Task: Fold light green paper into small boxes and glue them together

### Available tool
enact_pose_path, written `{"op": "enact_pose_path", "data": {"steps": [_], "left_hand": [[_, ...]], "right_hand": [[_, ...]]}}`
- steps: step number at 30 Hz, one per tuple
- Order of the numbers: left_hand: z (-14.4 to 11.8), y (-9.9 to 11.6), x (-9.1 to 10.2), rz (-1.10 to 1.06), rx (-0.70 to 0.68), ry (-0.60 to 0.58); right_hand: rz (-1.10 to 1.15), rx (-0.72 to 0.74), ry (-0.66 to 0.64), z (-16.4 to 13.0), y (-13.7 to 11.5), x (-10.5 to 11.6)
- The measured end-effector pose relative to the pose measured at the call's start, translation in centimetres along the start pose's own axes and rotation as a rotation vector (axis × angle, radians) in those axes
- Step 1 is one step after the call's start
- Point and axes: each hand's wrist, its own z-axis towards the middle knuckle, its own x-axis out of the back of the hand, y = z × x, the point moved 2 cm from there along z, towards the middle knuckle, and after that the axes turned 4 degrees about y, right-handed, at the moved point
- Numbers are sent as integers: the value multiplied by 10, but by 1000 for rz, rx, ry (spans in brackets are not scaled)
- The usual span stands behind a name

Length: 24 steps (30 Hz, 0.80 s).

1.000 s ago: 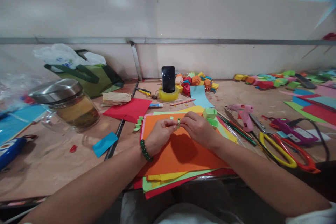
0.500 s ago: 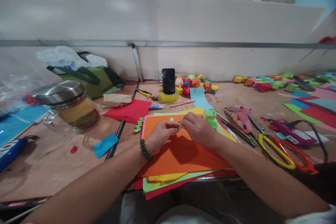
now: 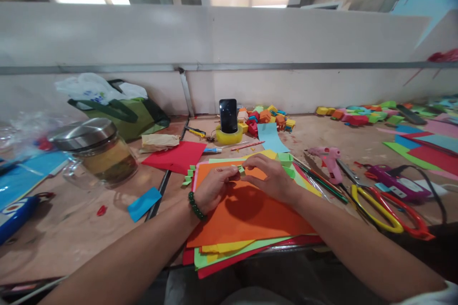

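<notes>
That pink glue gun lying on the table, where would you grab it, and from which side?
Take the pink glue gun by its handle, the thicker part that points down toward the person. It lies flat on its side on the table, the nozzle aimed left, so probably come from above with the right hand, which is nearer. Pencils and yellow scissors lie close by, so a straight-down reach looks cleanest.

A craft workshop: coloured paper sheets [image 3: 246, 214], scissors [image 3: 386, 205], glue gun [image 3: 331, 159] crowd the bench [image 3: 71, 238]

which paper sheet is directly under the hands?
The orange sheet, top of the stack at the table's near edge. The left hand and right hand are over it; the red sheet lies apart, farther left.
</notes>
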Motion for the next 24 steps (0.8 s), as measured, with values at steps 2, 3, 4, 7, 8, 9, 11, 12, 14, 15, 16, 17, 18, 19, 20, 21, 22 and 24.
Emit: {"op": "enact_pose_path", "data": {"steps": [2, 3, 4, 7, 8, 9, 11, 12, 14, 15, 16, 17, 18, 19, 20, 21, 22, 24], "left_hand": [[0, -1, 0, -33, 15, -19], [0, -2, 0, -46, 17, -27], [0, -3, 0, -55, 21, -33], [1, -4, -1, -86, 63, -47], [1, -3, -2, -108, 87, -47], [1, -3, -3, -131, 108, -47], [1, -2, -4, -176, 137, -34], [0, -1, -5, -190, 140, -26], [0, -1, -4, -194, 132, -7], [0, -1, -4, -185, 123, 0], [1, -1, -3, -159, 101, 8], [1, 0, -2, -109, 61, 22], [2, 1, -1, -47, 8, 47], [3, 2, 0, 15, -47, 77], [4, 4, 2, 74, -108, 113], [4, 6, 4, 122, -165, 151], [5, 8, 5, 151, -210, 187], [7, 9, 8, 183, -260, 221]], "right_hand": [[-8, -9, -16, 0, -2, -2], [-17, -14, -18, -1, -1, -3], [-28, -15, -14, -2, -1, -4], [-73, 32, 24, -3, 1, -5], [-97, 60, 31, -3, 1, -5], [-128, 91, 29, -3, 0, -4], [-193, 156, 14, -2, -1, -2], [-220, 182, 9, -2, -2, -1], [-238, 213, 18, -1, -2, 0], [-224, 215, 29, -1, -2, 0], [-198, 204, 39, -1, -1, 0], [-165, 181, 45, -1, 0, 0], [-131, 152, 50, -1, 1, 0], [-103, 122, 53, -1, 2, 0], [-83, 98, 57, -1, 3, 1], [-72, 85, 60, 0, 2, 2], [-66, 78, 60, 0, 2, 3], [-53, 54, 55, 1, 0, 4]]}}
